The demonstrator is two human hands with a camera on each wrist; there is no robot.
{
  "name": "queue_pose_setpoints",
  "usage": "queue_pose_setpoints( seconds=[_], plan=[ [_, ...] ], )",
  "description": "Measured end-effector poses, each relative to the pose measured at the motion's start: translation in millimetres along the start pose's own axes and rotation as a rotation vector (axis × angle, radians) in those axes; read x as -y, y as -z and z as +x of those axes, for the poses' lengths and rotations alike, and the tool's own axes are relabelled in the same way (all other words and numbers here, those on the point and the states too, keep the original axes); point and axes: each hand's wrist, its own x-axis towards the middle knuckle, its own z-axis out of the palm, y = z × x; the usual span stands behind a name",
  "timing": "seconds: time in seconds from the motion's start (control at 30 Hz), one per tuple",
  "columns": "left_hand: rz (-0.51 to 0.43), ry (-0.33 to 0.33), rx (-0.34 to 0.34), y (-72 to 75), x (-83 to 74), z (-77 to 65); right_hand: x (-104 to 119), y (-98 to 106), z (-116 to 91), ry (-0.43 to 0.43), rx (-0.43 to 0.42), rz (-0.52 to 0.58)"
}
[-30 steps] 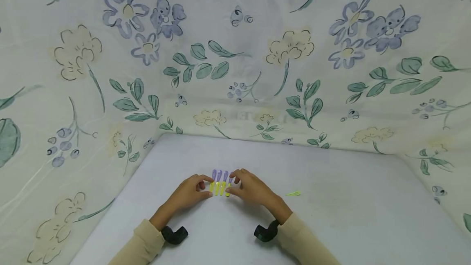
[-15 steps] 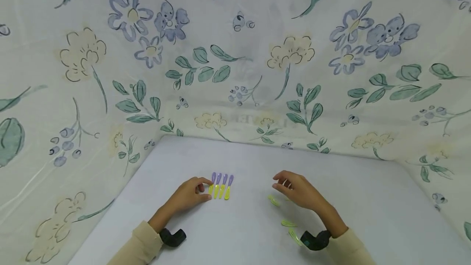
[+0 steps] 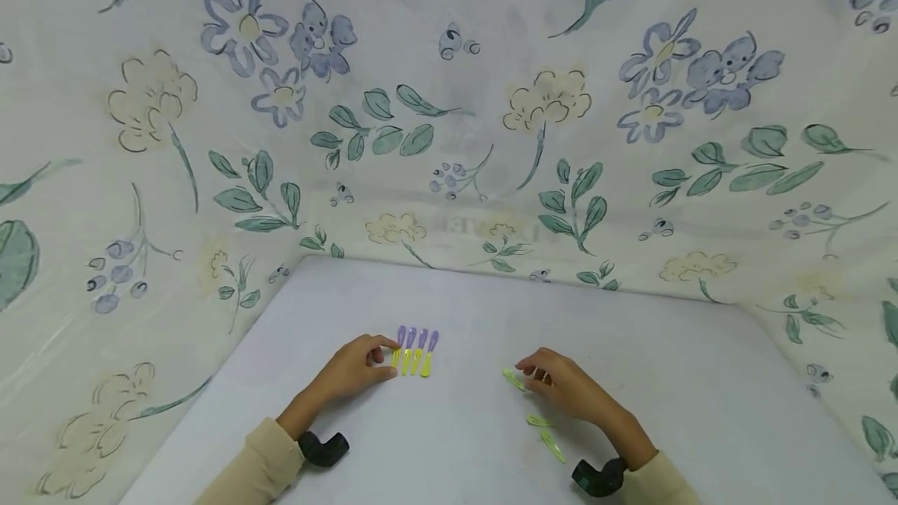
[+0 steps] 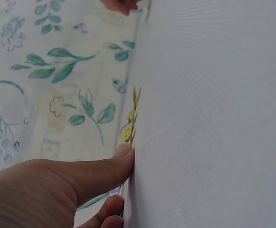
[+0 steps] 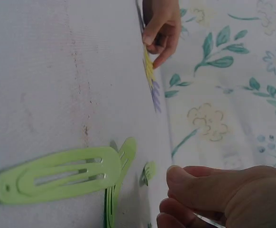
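Observation:
Yellow snap hair clips (image 3: 417, 362) lie in a row on the white table, and purple snap hair clips (image 3: 422, 336) form a second row just beyond them. My left hand (image 3: 354, 369) rests at the row's left end, thumb and index finger at the two ends of the leftmost yellow clip. In the left wrist view, the thumb (image 4: 105, 173) reaches down beside the yellow clips. My right hand (image 3: 568, 388), fingers loosely bent with nothing between them, hovers by a light green snap hair clip (image 3: 514, 379). Large in the right wrist view is another green clip (image 5: 57, 175).
More light green clips lie nearer the person, one (image 3: 539, 421) left of the right wrist and another (image 3: 553, 446) below it. The white table (image 3: 449, 443) meets a flower-printed cloth wall (image 3: 477, 178) at its back and sides.
My right hand has left the right end of the row and moved right to the green clips, lowering slightly in the last half second. My left hand has stayed at the row.

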Motion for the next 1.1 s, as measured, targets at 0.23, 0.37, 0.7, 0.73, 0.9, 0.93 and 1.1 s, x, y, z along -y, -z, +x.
queue_pose_setpoints(
  seconds=[0.23,0.37,0.7,0.73,0.9,0.93,1.1],
  plan=[
    [-0.008,-0.038,0.005,-4.3,1.6,-2.7,-3,-7,1,0.086,0.044,-0.060],
    [-0.006,-0.004,-0.003,-7.0,2.4,-5.5,-6,-10,0,0.107,0.080,-0.062],
    [0.027,-0.007,0.003,0.6,2.8,1.2,-7,-3,7,0.120,0.106,-0.075],
    [0.030,-0.008,0.013,1.3,2.4,1.5,-8,-3,7,0.111,0.115,-0.075],
    [0.035,-0.007,0.042,5.3,1.3,1.2,-10,-4,13,0.113,0.133,-0.093],
    [0.038,-0.006,0.040,6.1,0.9,1.1,-11,-4,14,0.107,0.136,-0.092],
    [0.046,-0.026,0.028,7.1,-2.7,2.5,-10,2,15,0.040,0.149,-0.098]
  ],
)
